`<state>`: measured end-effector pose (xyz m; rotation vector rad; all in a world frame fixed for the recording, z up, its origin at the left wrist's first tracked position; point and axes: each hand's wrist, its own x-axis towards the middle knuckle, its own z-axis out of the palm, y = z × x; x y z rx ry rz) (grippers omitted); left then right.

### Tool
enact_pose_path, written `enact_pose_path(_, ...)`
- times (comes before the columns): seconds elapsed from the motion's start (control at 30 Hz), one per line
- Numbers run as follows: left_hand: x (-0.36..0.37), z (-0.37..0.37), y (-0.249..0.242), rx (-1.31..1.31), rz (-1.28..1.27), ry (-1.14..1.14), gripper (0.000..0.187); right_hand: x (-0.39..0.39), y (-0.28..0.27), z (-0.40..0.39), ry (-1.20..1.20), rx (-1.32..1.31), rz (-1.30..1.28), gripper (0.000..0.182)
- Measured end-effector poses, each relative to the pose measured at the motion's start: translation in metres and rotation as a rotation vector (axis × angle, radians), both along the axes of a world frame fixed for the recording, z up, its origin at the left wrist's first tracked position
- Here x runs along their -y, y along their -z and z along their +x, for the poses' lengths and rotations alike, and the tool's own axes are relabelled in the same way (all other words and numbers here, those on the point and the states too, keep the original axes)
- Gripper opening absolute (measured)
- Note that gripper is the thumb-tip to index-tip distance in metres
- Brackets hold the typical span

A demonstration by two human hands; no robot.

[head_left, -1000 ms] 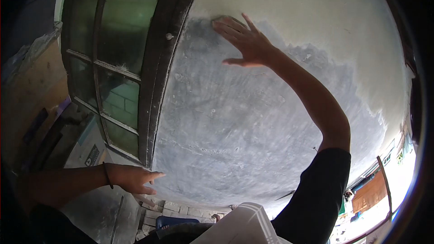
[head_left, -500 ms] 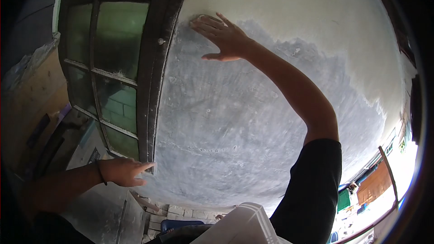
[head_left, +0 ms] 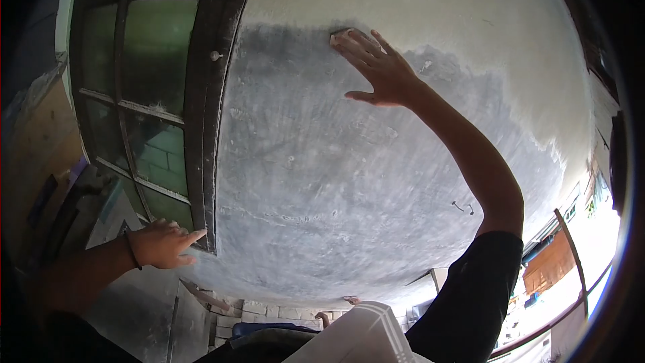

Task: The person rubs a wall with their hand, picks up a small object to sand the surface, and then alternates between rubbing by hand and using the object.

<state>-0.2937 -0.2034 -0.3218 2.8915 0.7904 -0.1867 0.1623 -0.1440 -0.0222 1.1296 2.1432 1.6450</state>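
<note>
My right hand is raised high against the wall, fingers stretched and thumb spread. Under its fingertips a small flat pad, dark-edged with a pale face, looks like a folded piece of sandpaper pressed to the surface. It sits where the dark grey patch meets the cream upper part. Most of the pad is hidden by the fingers. My left hand, with a dark band at the wrist, is lower left. Its index finger points out to the bottom corner of the dark wooden window frame, holding nothing.
Glass panes fill the window frame, which has a small round knob. Below my left hand stands a grey metal cabinet. White bricks and a white striped object show at the bottom. Bright open space lies at right.
My right hand has slid rightward along the top edge of the grey patch with the pad. The view has shifted; my left hand remains by the window frame's lower corner.
</note>
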Motion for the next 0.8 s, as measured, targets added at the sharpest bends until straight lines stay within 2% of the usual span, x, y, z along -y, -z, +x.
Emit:
enact_pose_path(0.23, -0.002, 0.006, 0.004, -0.008, 0.007, -0.016, 0.073, -0.033, 0.009, -0.045, -0.103, 0.014, 0.027, 0.101)
enact_pose_path(0.3, 0.0, 0.002, 0.007, 0.01, 0.027, -0.014, 0.073, -0.053, 0.012, -0.071, -0.118, 0.03, 0.041, 0.099)
enact_pose_path(0.37, 0.01, 0.006, 0.002, -0.072, 0.18, 0.013, 0.072, -0.072, 0.019, -0.105, -0.147, 0.021, 0.053, 0.1)
enact_pose_path(0.53, 0.019, 0.009, 0.0, 0.014, 0.193, -0.004, 0.073, -0.108, 0.033, -0.171, -0.193, -0.029, 0.069, 0.105)
enact_pose_path(0.67, 0.027, 0.008, -0.016, -0.056, 0.145, -0.055, 0.076, -0.117, 0.035, -0.169, -0.194, -0.041, 0.071, 0.103)
enact_pose_path(0.8, 0.025, 0.004, -0.009, 0.002, 0.159, -0.03, 0.076, -0.095, 0.039, -0.146, -0.114, -0.074, 0.042, 0.098)
